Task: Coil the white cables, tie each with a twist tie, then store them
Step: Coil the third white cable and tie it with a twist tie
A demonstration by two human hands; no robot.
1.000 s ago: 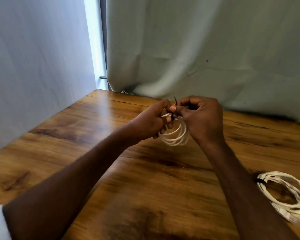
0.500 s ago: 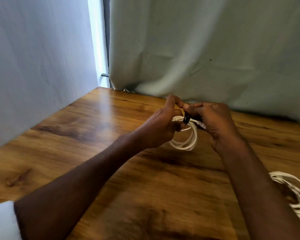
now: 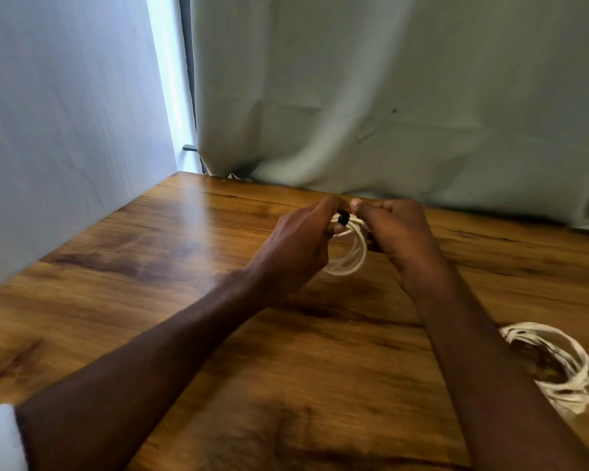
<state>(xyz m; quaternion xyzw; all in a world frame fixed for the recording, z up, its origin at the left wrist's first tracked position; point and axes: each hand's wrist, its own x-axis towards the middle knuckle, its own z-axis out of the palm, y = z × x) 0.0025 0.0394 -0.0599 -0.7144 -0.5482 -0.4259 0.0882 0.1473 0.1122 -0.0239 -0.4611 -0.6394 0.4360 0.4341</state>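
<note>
I see the small white cable coil (image 3: 349, 256) held up above the counter (image 3: 150, 300), toward its far edge, between both hands. My left hand (image 3: 296, 246) and right hand (image 3: 398, 232) each curl their fingers round its top, pinching beside the black twist tie (image 3: 343, 218). Its loops hang below the fingers. A second white coil (image 3: 558, 365) lies by the counter's right edge.

Top of the white cable coil (image 3: 349, 256) hidden between both hands, second coil (image 3: 565, 368) at lower right blurred, partly behind the right forearm, twist tie (image 3: 343, 218) mostly covered by fingers
</note>
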